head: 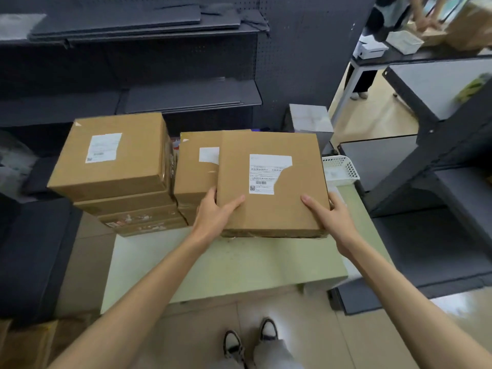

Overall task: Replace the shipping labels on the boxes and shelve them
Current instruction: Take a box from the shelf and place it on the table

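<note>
Both hands grip one flat cardboard box [271, 182] by its near corners, left hand [213, 214] and right hand [332, 219] each with thumb laid on top and fingers curled under the side edges. A torn shipping label [266, 174] sits just beyond the thumbs. Left of the left-hand fingers stand two box stacks [117, 166] on the bench [226, 267]; past the right-hand fingers, a white basket [339, 169].
</note>
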